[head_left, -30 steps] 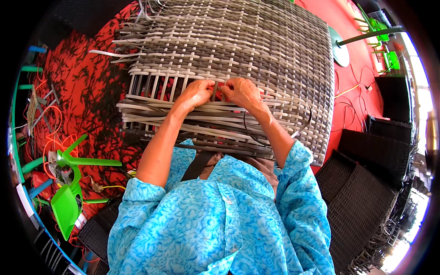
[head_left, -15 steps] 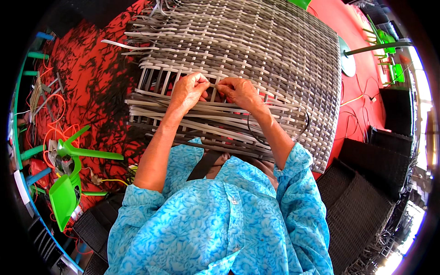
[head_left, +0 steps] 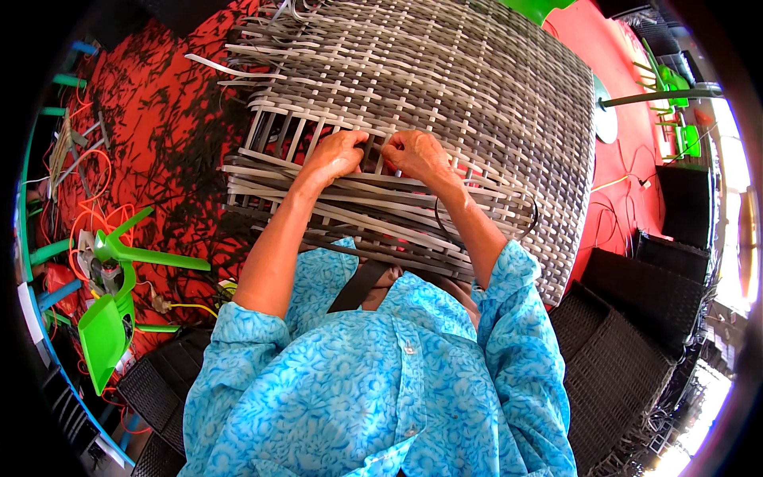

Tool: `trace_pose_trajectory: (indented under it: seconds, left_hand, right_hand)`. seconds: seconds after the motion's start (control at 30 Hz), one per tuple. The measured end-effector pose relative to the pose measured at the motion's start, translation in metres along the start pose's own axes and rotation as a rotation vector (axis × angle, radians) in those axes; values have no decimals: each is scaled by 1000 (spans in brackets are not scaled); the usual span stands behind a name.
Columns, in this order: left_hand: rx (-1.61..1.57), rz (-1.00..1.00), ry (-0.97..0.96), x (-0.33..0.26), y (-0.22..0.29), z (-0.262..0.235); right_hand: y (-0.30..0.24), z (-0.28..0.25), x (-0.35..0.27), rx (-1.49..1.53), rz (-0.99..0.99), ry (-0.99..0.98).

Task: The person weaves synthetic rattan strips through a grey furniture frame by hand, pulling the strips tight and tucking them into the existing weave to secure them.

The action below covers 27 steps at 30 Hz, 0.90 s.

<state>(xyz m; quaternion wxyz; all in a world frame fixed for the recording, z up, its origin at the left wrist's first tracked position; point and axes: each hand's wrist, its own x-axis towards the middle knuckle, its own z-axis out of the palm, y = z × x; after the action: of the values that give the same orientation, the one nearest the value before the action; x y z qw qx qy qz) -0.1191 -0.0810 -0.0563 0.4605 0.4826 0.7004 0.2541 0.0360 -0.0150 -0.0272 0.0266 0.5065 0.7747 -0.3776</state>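
A large panel of grey-brown flat synthetic wicker (head_left: 453, 87) lies in front of me, tightly woven over most of its surface. Along its near side, several loose flat strips (head_left: 350, 208) run across an open part of upright slats. My left hand (head_left: 337, 156) is closed in a pinch at the edge of the weave, seemingly on a flat strip. Just to its right, my right hand (head_left: 419, 156) pinches there too, its fingertips curled down among the slats. What lies within the fingertips is mostly hidden. A thin dark strip (head_left: 534, 215) loops out beside my right forearm.
Dark strip scraps (head_left: 151, 151) litter the red floor to the left. A green plastic chair-like piece (head_left: 103, 338) stands there among orange cables (head_left: 99, 191). Dark woven panels (head_left: 612, 358) are stacked at right. A pole on a round base (head_left: 606, 111) stands beyond the panel.
The view has shifted slightly. My fingertips have drawn a little apart, and the left fingers are curled in more. Both hands stay at the same part of the weave.
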Motion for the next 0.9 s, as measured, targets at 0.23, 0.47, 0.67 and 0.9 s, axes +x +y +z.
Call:
trace_pose_trajectory:
  seconds: [0.23, 0.47, 0.67, 0.9]
  left_hand:
    - [-273, -58, 134, -11, -2, -9]
    - [-337, 65, 214, -27, -2, -23]
    - [-113, -14, 221, -30, -16, -38]
    - [4, -88, 74, -13, -20, -45]
  right_hand:
    - [6, 14, -10, 46, -184, 234]
    - [-6, 27, 5, 164, -349, 83]
    - [-14, 27, 10, 212, -148, 33]
    - [-34, 30, 23, -114, -121, 30]
